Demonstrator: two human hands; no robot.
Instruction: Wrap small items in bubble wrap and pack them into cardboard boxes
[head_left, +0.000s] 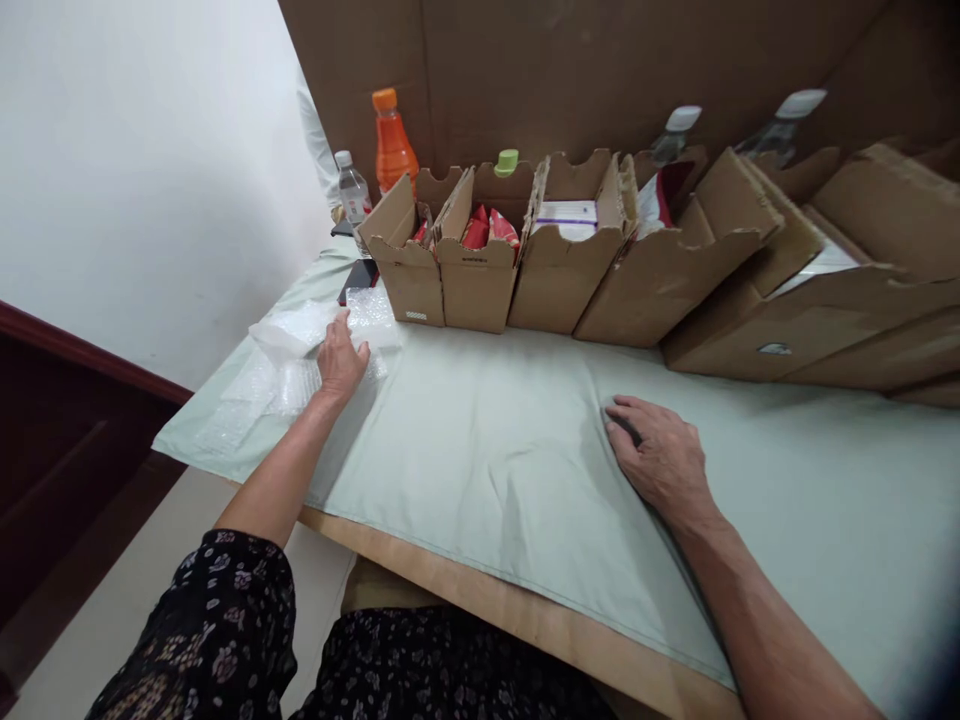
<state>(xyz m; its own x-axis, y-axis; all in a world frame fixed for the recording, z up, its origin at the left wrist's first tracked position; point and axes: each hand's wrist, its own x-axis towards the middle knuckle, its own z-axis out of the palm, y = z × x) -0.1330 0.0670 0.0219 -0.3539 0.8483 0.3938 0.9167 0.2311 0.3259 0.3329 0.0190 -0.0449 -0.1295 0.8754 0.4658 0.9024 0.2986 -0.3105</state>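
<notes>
My left hand [343, 360] rests on clear bubble wrap [289, 345] at the left end of the table, its thumb apart from the other fingers. The wrap lies in loose, overlapping sheets, and part of it is under the hand. Farther right, my right hand [664, 460] lies on the pale green cloth [480, 440], fingers loosely bent with a gap between thumb and forefinger and nothing seen in it. A dark phone-like object [358, 280] lies just beyond the wrap, partly covered by it.
Several cardboard bins [476, 285] stand in a row along the back, holding red packets [487, 228] and white-and-purple packs [568, 215]. Behind them are an orange drink bottle [394, 150] and clear bottles [352, 187]. A wooden table edge [450, 585] runs along the front.
</notes>
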